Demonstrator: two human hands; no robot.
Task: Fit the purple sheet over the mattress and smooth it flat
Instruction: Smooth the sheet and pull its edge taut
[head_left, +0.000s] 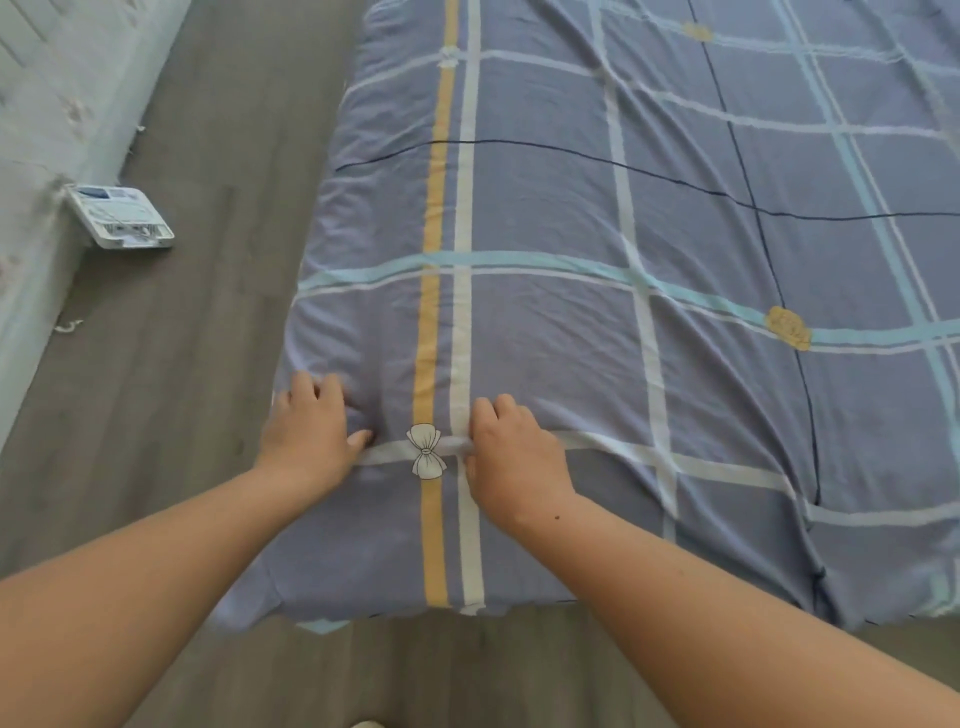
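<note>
Sheet (545, 322) lies spread over the mattress, its purple check covering the top and hanging over the near edge and the left side; the mattress itself is hidden under it. Its long axis runs away from the person, toward the top of the view. Take the printed bow (426, 451) as the mark.

Well left of the bow, on the floor (208, 291), a white box (120, 215) leans against the wall.

Just left of the bow, the left hand (306, 431) rests at the sheet's left edge, fingers curled down into the cloth and thumb pointing toward the bow; it looks to be bunching a fold, though a firm pinch cannot be confirmed.

Just right of the bow, the right hand (511, 452) sits knuckles up, fingers curled under, pressing or gathering cloth along the white stripe.

Right of the bow and beyond it, creases fan across the sheet, so most unsmoothed cloth lies ahead and to the right. The right hand is nearer to it; a stroke away from the person along the long axis seems the fitting move.
</note>
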